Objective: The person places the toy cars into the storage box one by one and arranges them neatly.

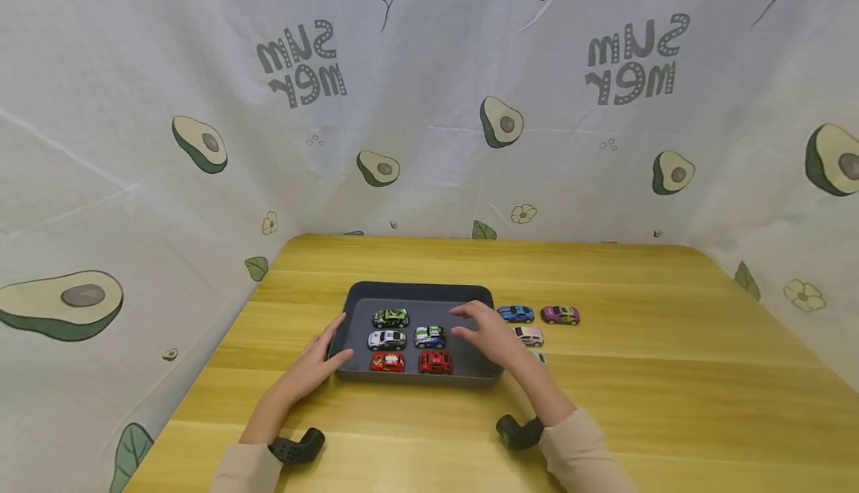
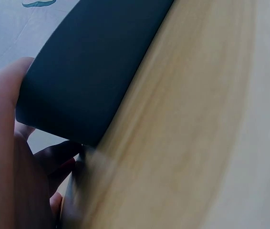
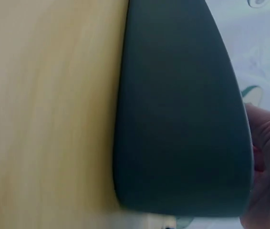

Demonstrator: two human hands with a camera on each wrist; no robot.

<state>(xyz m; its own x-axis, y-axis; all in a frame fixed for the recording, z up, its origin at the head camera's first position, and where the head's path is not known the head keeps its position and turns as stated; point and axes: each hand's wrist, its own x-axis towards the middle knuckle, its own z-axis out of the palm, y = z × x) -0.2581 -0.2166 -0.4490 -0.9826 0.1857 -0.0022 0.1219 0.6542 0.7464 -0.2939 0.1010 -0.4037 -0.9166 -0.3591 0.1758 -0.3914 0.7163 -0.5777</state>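
Left hand [image 1: 321, 362] at tray [image 1: 419, 291] edge, right hand [image 1: 490, 333] over its rim.

Bare table [image 1: 671, 374] lies open on the right; loose toy cars [image 1: 539, 321] crowd the tray's [image 1: 419, 291] right side.

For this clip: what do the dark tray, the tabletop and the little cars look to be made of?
Tray: probably moulded plastic, matte dark grey, with rounded corners, smooth seamless walls and no shine. Tabletop: wood or a wood-look laminate, yellow with lengthwise grain bands and a soft sheen; which one cannot be told. Toy cars: glossy painted bodies, likely die-cast metal or plastic; too small to tell apart.
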